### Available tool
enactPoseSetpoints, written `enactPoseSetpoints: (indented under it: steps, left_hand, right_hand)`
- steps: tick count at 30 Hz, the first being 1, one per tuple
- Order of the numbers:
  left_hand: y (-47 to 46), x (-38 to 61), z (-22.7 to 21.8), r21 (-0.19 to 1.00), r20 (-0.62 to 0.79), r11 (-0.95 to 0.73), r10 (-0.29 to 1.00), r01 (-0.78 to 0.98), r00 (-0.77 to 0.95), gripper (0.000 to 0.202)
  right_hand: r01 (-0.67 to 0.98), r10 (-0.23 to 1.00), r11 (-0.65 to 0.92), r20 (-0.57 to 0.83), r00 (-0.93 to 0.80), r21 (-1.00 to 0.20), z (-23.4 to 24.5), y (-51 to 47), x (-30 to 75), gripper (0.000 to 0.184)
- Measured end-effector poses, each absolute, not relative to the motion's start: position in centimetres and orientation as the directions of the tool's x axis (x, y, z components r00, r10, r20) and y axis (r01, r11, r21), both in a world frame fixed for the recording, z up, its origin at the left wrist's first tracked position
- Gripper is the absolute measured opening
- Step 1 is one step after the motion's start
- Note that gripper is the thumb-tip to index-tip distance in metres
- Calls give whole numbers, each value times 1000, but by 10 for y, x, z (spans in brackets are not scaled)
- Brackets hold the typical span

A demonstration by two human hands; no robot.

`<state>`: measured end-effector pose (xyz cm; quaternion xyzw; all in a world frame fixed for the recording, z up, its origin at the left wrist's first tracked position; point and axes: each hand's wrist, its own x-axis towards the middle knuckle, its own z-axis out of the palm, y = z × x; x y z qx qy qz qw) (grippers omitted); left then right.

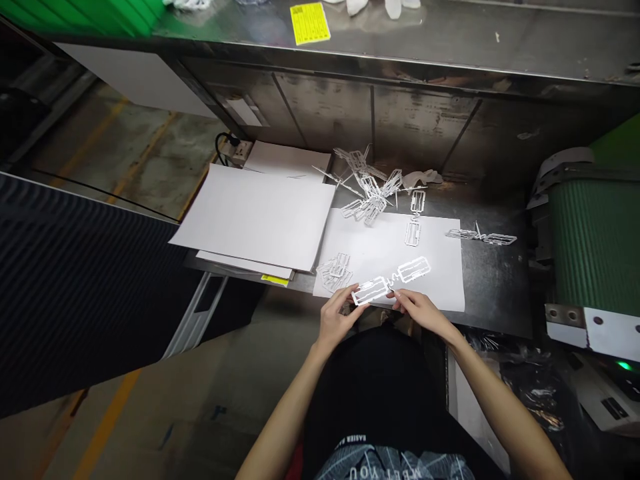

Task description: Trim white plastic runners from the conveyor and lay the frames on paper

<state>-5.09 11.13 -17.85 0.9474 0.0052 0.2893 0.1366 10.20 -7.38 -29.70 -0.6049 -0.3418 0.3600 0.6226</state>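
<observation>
My left hand pinches the near end of a white die-cut strip of linked rectangular frames. My right hand grips the same strip near its thin, wavy middle link. The strip's far end extends over a white paper sheet lying on the dark metal bench top. Close to my left hand lies a small stack of similar frames. Further off are a tangled heap of cut pieces, several single frames, and a linked pair.
A stack of white paper sheets lies left of the work area, beside a power socket. A green ribbed roller unit stands at right. A steel shelf with a yellow label runs along the back. Below left is concrete floor with yellow lines.
</observation>
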Motion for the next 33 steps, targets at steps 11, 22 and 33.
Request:
enactPoseSetpoints:
  steps: [11,22,33]
  left_hand:
    - [115,-49,-186,311,532,-949,131,-49,837,53]
    - [120,-42,-202,391,470,-920,234,37,851,44]
    - [129,-41,-219,466,416,-881,299,82,859,47]
  right_hand:
    - [24,846,-30,-12,533,-999,-284,-72,104,62]
    - [94,824,-86,-18,566,-992,-284,-69,111,60]
    - [174,827,-162,-37,561,-971,-290,-62,113,67]
